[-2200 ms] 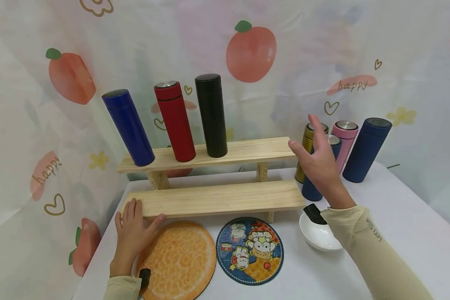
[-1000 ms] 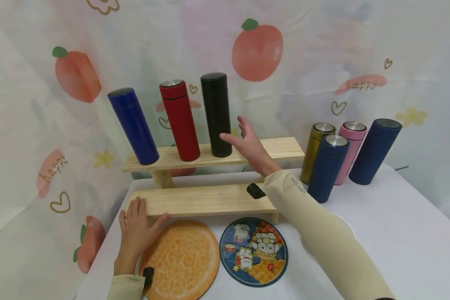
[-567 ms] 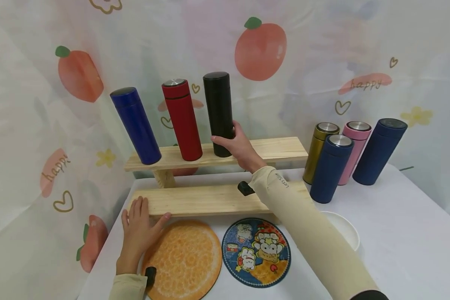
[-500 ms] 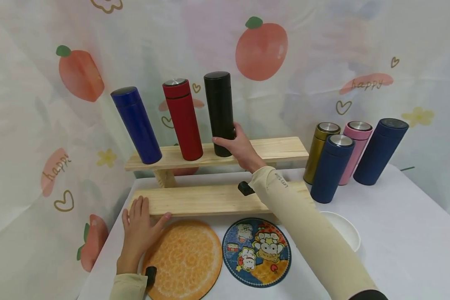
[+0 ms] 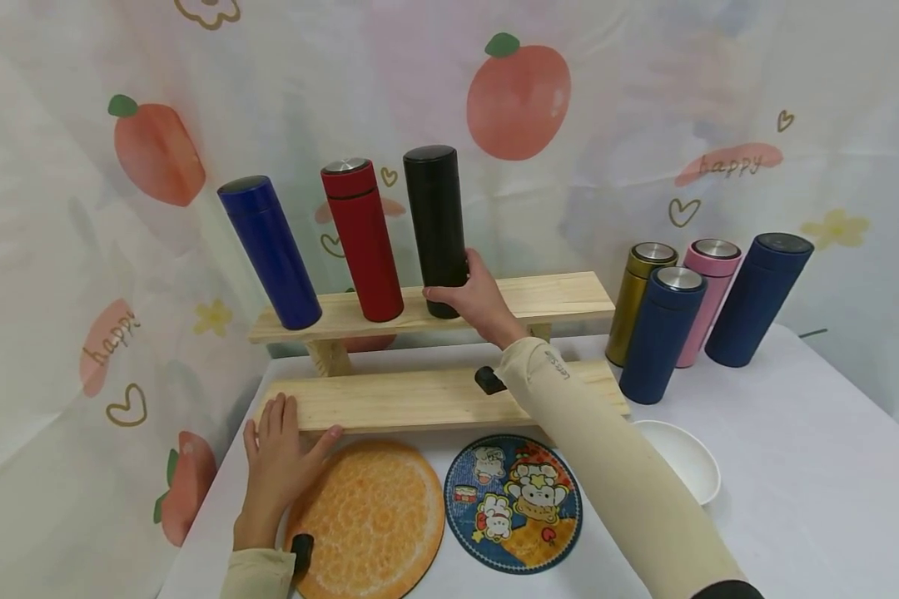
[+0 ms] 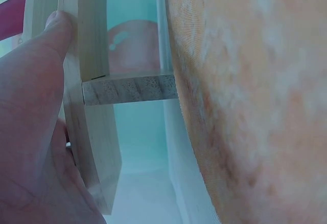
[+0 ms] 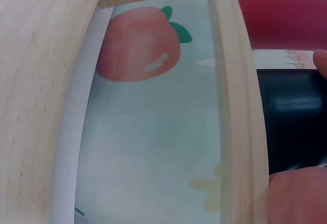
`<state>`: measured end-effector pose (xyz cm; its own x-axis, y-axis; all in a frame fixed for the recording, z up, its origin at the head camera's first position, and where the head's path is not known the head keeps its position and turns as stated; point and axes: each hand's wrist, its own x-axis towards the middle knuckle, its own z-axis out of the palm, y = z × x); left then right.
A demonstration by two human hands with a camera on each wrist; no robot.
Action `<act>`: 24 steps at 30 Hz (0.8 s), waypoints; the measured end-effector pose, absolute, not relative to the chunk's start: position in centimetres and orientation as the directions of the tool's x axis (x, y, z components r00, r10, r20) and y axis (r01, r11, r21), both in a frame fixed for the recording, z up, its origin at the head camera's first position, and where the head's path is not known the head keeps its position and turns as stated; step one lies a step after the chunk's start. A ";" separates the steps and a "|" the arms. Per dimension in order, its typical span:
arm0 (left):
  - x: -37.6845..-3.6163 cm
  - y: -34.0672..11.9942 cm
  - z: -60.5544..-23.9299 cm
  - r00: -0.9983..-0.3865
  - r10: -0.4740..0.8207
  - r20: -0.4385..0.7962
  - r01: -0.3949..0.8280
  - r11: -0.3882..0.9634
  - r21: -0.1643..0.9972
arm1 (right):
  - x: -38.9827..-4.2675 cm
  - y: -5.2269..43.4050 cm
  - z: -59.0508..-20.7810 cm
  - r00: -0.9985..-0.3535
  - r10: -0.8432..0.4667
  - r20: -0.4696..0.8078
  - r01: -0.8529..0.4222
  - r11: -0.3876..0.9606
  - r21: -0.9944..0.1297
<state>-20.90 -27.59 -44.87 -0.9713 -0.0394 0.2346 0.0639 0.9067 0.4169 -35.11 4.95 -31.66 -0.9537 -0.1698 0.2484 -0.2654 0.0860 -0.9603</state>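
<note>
My right hand grips the lower part of a black thermos bottle, thumb in front and fingers round its right side. The bottle stands upright at the front edge of the upper wooden shelf. To its left on that shelf are a red thermos and a blue thermos. In the right wrist view, the black bottle lies between thumb and fingertip. My left hand rests on the left end of the lower wooden shelf, fingers on top, thumb along its front edge.
Gold, pink and two dark blue bottles cluster at the right. A white bowl sits before them, partly behind my right sleeve. Two round mats, one orange and one cartoon-printed, lie in front of the shelves.
My right hand has moved left from the cluster of bottles to the black thermos and closed round it. The black thermos stands slightly nearer the shelf's front edge. My left hand stays put.
</note>
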 end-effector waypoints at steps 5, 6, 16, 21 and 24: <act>-20.9 -27.4 -45.0 -0.970 -0.037 0.241 0.069 0.906 0.418 | -34.1 5.7 -31.6 -0.951 -0.180 0.252 -0.263 0.038 -0.964; -20.9 -27.3 -45.0 -0.968 -0.036 0.249 0.074 0.906 0.417 | -33.9 5.9 -31.6 -0.950 -0.185 0.253 -0.262 0.028 -0.965; -20.8 -27.4 -45.1 -0.964 -0.050 0.261 0.056 0.921 0.386 | -31.2 7.5 -31.9 -0.942 -0.219 0.255 -0.256 -0.025 -0.966; -20.7 -27.3 -45.1 -0.961 -0.053 0.271 0.054 0.926 0.373 | -29.5 8.8 -31.9 -0.941 -0.219 0.256 -0.254 -0.037 -0.967; -20.8 -27.3 -45.1 -0.953 -0.042 0.300 0.074 0.928 0.365 | -28.5 9.7 -31.9 -0.941 -0.211 0.266 -0.268 -0.020 -0.963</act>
<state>-20.79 -27.31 -45.09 -0.9530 -0.0419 0.3000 0.0742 0.9279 0.3654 -28.45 9.68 -31.94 -0.9406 -0.2109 0.2661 -0.2680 -0.0200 -0.9632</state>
